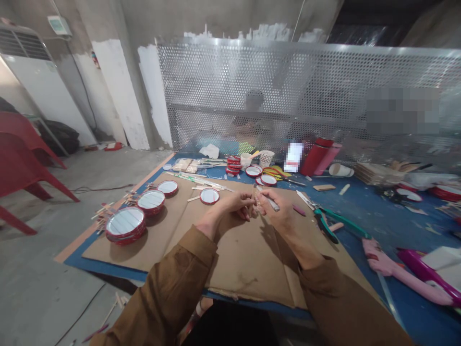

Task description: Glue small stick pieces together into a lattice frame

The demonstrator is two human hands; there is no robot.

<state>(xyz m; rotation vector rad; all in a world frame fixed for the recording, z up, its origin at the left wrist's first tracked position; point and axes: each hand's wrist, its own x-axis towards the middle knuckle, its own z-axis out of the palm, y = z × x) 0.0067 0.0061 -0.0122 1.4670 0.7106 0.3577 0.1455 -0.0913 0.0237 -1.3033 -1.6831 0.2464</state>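
My left hand (242, 204) and my right hand (275, 205) are close together above the brown cardboard (237, 259). The fingers of my left hand pinch a small, pale wooden piece (256, 196), partly hidden by them. My right hand is closed around what looks like a grey-handled utility knife (272, 203), its tip end near the wooden piece. Left of my hands, a small round red-rimmed drum with a white top (209, 195) lies on the cardboard. Three larger ones, the biggest a red drum (126, 225), stand at the left with sticks behind them.
Teal-handled pliers (325, 225), a pink glue gun (392, 269) and a purple tool (425, 274) lie to the right. Red bottle (316, 156), paper cup (266, 158) and yellow-handled scissors (275, 172) are at the back, before a perforated metal screen (223, 81).
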